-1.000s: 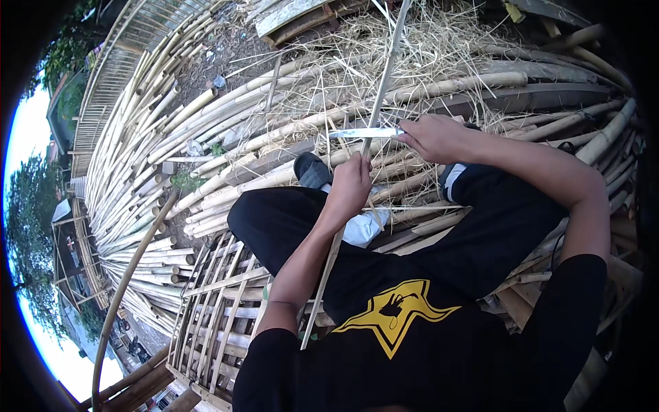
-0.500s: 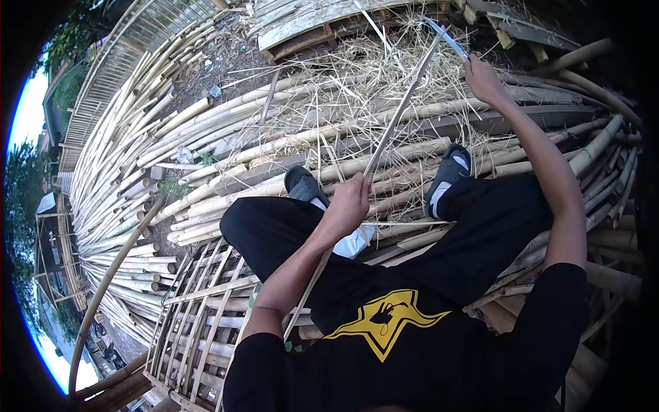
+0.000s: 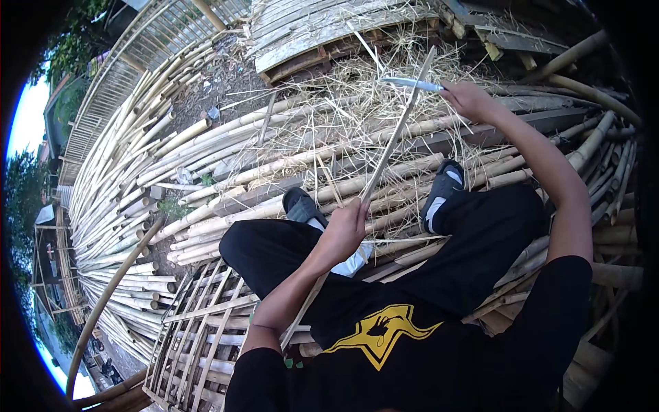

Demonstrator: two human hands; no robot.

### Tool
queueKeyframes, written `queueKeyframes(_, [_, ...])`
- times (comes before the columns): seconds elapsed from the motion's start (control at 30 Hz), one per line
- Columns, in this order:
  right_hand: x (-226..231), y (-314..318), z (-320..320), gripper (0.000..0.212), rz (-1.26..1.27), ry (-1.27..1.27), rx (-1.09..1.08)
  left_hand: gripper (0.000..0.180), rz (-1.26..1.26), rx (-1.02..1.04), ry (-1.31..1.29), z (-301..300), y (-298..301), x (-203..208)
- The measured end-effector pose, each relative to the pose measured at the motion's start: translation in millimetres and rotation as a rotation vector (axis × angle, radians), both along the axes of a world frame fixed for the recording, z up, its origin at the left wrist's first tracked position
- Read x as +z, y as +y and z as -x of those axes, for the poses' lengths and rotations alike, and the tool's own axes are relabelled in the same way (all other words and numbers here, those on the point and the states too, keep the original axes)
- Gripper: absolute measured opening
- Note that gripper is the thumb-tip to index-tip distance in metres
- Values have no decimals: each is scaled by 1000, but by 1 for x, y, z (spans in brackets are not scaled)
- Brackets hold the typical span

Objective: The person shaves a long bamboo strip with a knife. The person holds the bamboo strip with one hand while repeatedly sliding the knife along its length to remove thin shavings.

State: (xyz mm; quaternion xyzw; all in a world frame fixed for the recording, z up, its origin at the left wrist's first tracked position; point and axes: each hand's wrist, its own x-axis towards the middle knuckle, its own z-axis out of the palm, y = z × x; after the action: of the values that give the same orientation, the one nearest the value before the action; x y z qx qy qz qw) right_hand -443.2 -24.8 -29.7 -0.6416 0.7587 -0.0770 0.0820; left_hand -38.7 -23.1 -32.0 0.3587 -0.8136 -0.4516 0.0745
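My left hand (image 3: 344, 230) is closed round a long, thin bamboo strip (image 3: 392, 143). The strip slants up and away to the right, and its lower part runs back under my left forearm. In my right hand (image 3: 471, 101) is a knife (image 3: 413, 84), gripped by its handle with the blade pointing left. The blade crosses the strip near its far end; whether it touches the strip I cannot tell. Pale shavings (image 3: 371, 103) lie thick on the ground beyond and beneath the knife.
Bamboo poles (image 3: 226, 134) lie in rows across the ground to the left and under my feet. A wooden slatted platform (image 3: 302, 58) stands at the far side. A bamboo lattice (image 3: 206, 323) is at the lower left, and a curved pole (image 3: 113, 292) rises beside it.
The knife has come nearer and to the left, from the strip's far tip to a point lower along it. My left hand has moved slightly nearer with the strip.
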Motion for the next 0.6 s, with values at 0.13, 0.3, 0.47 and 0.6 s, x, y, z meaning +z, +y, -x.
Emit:
queueKeyframes(0.13, [22,5,177,38,39,239,-941,21,7,-20,36,-9,3,-5])
queueKeyframes(0.3, [24,30,184,44,15,228,-780,27,-106,-23,100,1,-14,-7])
queueKeyframes(0.47, [3,4,61,58,227,-320,-688,26,-601,24,180,6,-28,-4])
queueKeyframes(0.6, [16,-4,-29,52,215,-410,-365,27,-1063,87,375,7,-39,-6])
